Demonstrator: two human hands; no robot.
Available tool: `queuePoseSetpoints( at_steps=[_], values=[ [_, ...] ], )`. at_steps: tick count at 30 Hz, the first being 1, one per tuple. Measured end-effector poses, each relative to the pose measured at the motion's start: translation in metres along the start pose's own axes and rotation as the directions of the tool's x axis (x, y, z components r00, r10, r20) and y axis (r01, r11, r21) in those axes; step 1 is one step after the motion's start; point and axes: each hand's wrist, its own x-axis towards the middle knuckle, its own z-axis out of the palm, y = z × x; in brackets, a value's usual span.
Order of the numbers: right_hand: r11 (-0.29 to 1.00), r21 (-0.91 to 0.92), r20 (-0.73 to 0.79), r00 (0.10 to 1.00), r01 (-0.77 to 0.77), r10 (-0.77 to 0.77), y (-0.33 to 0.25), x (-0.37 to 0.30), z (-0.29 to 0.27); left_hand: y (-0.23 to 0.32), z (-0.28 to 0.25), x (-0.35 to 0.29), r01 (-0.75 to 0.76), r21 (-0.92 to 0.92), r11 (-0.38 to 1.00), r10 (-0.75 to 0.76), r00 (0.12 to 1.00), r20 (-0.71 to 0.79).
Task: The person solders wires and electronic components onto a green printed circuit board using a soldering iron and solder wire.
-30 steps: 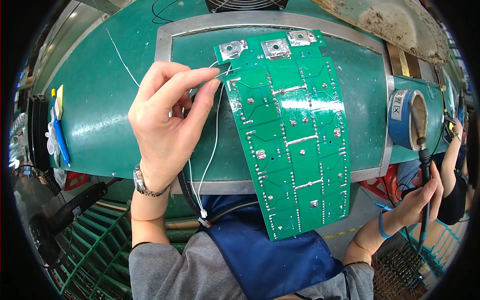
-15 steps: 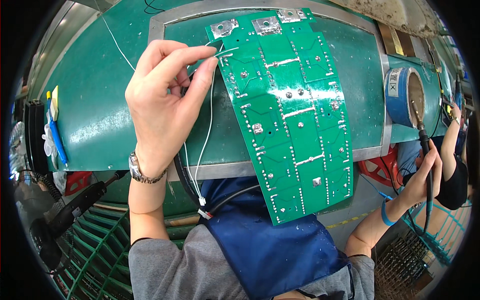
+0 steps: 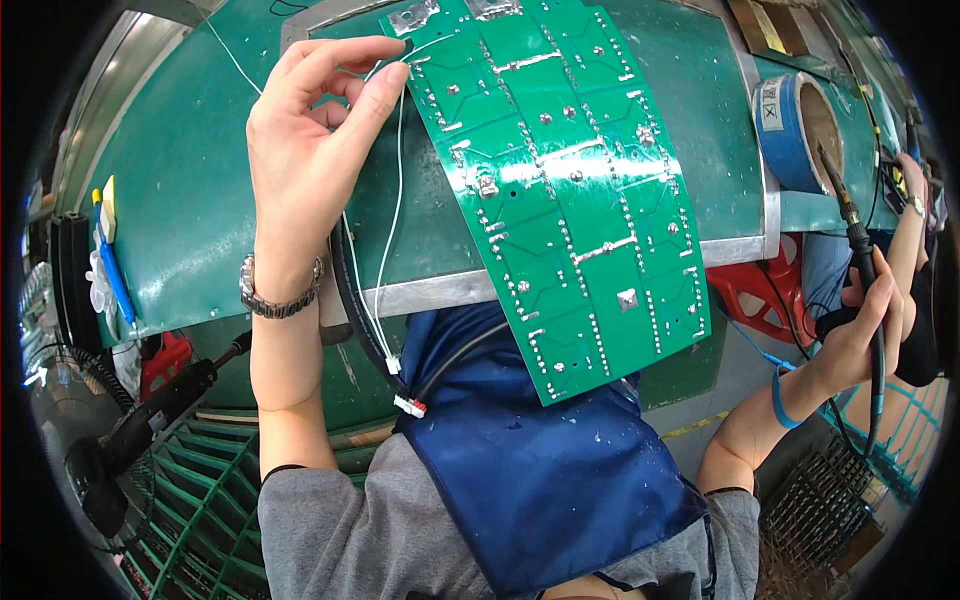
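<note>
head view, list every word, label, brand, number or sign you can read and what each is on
White label on the blue round container: dark characters show, but I don't copy out printed text.
Green circuit board: any print is too small to read.
Wristwatch: no readable marks.
I can make out no other text.

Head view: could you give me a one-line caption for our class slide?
Left hand pinches a white wire near a green circuit board; right hand holds a soldering iron.
</note>
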Motion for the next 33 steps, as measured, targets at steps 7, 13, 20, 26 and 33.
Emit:
queuePoseSetpoints(
  at_steps=[7,13,20,26,33],
  values=[
    [0.996,-0.012,0.013,0.996,0.087,-0.087,-0.007,-0.007,-0.006,-0.006,0.0,0.001,-0.008,0.013,1.0,0.008,1.0,0.016],
    [0.988,0.138,0.049,0.996,0.071,-0.079,-0.017,-0.014,-0.008,-0.003,0.001,0.001,0.072,-0.003,0.997,-0.071,0.996,0.055],
    [0.978,0.189,0.109,0.988,0.091,-0.113,-0.023,-0.028,-0.007,-0.01,-0.003,0.001,0.128,-0.078,0.989,-0.125,0.991,0.042],
    [0.946,0.323,0.269,0.958,0.011,-0.103,-0.03,-0.065,-0.002,-0.009,0.003,0.003,0.11,-0.036,0.993,-0.11,0.994,-0.004],
    [0.944,0.282,0.473,0.83,0.173,-0.293,-0.042,-0.077,0.001,-0.016,0.004,0.005,0.132,0.007,0.991,-0.132,0.991,0.011]
  ],
)
